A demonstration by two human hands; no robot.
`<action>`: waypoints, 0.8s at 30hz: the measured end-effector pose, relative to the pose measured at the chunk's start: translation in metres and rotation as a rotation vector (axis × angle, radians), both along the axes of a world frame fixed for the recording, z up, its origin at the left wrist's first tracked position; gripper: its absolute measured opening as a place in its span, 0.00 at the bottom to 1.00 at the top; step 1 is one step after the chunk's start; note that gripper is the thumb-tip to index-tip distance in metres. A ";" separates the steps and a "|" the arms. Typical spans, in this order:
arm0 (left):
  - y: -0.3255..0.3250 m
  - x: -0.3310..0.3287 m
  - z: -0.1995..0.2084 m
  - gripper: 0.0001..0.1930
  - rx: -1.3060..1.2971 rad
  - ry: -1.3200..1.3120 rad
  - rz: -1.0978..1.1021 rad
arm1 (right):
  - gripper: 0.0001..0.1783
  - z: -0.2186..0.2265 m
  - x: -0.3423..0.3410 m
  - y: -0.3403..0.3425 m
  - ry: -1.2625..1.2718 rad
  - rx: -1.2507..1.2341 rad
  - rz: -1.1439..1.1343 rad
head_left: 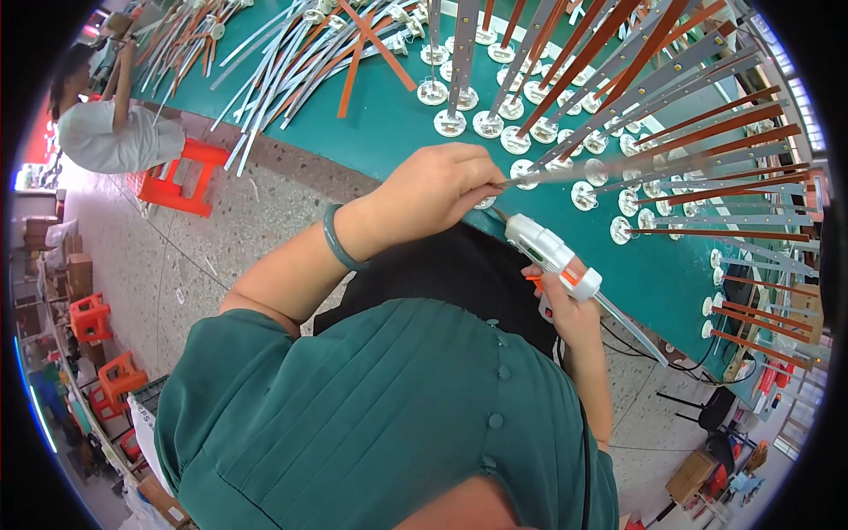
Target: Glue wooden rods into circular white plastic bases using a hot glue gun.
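Tbl [654, 287]; glue gun [541, 245] — in RH [570, 309]

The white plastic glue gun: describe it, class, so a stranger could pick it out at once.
Find the long green table across the top, then the person's bare right hand by its near edge. It grips the white plastic glue gun. Unlike the round white bases nearby, this has an orange trigger and a long pale stick behind.
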State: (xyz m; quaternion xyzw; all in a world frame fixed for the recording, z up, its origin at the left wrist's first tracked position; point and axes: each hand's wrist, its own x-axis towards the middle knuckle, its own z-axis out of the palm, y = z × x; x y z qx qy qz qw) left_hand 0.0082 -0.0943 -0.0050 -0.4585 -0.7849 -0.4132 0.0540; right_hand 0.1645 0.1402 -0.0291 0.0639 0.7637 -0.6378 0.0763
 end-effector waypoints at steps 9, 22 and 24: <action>0.006 -0.002 0.003 0.04 0.014 -0.009 -0.068 | 0.20 0.004 -0.017 -0.015 0.000 0.111 -0.028; 0.004 -0.007 0.008 0.04 0.007 -0.023 -0.066 | 0.17 0.008 -0.025 -0.024 0.031 0.097 -0.091; 0.004 -0.007 0.010 0.04 -0.057 -0.055 -0.062 | 0.18 0.008 -0.025 -0.026 0.025 0.104 -0.103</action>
